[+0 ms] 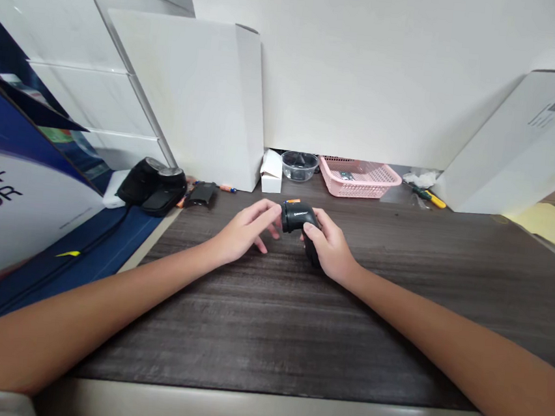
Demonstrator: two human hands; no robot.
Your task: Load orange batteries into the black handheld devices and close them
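Note:
My right hand (331, 244) is closed round the handle of a black pistol-shaped handheld device (298, 216), thumb on its near side. The device has a round ribbed head pointing left, small white lettering and an orange mark on top. I cannot make out its exact kind. My left hand (250, 229) is beside the head, fingers apart and partly curled, holding nothing. Its index finger reaches the head's front rim; whether it touches is unclear. Both hands are over the dark wood-grain table (265, 337), and the lower handle is partly covered by my right hand.
Behind the hands stand a small white box (271, 173), a clear round bowl (299, 167) and a pink basket (358, 182). A yellow-handled tool (434, 198) lies at the back right. To the left are a black twin-topped device (152, 186) with a cable and tall white boxes (190, 95).

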